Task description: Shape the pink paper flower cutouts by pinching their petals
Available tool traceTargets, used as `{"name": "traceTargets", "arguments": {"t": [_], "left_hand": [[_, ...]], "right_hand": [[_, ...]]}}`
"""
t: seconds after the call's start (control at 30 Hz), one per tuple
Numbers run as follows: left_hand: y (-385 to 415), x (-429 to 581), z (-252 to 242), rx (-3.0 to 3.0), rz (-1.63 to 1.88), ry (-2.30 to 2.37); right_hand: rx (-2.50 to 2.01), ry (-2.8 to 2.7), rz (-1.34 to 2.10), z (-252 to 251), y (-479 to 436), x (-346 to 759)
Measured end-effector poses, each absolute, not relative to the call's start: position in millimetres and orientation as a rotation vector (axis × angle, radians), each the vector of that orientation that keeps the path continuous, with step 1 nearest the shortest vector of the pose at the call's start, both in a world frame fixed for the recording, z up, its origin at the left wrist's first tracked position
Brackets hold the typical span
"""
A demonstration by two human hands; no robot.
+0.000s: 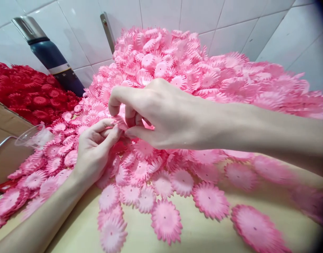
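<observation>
In front of the pink pile (pixel 166 59), a fringed petal (pixel 120 122) slanted down rightward — the left hand (pixel 94 151) pinched it; the right hand (pixel 161 114) curled half-open, hold unclear.

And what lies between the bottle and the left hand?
Pink discs lie between the base of the bottle and the left hand; the head view shows it.

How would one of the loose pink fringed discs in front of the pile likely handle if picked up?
The pink disc is probably light, since it looks thin. It may flex easily: some in the pink pile look curled. Lying flat, it seems unlikely to roll.
</observation>
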State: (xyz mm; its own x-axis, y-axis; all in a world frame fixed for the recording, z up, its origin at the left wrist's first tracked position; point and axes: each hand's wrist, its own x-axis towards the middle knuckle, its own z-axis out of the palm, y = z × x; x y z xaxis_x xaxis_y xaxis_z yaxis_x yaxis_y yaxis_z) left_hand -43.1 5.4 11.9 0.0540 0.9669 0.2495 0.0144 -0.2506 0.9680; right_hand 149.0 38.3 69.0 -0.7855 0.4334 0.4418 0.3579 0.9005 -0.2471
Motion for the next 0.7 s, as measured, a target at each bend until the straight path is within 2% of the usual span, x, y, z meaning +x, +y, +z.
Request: {"name": "traceTargets", "arguments": {"t": [0.37, 0.7], "left_hand": [[8, -42, 15, 1.268, 1.308, 1.102], [6, -43, 14, 1.354, 1.258, 0.964]], "right_hand": [[-0.488, -2.629, 0.181, 75, 34, 157], [-0.644, -2.676, 0.194, 74, 41, 155]]}}
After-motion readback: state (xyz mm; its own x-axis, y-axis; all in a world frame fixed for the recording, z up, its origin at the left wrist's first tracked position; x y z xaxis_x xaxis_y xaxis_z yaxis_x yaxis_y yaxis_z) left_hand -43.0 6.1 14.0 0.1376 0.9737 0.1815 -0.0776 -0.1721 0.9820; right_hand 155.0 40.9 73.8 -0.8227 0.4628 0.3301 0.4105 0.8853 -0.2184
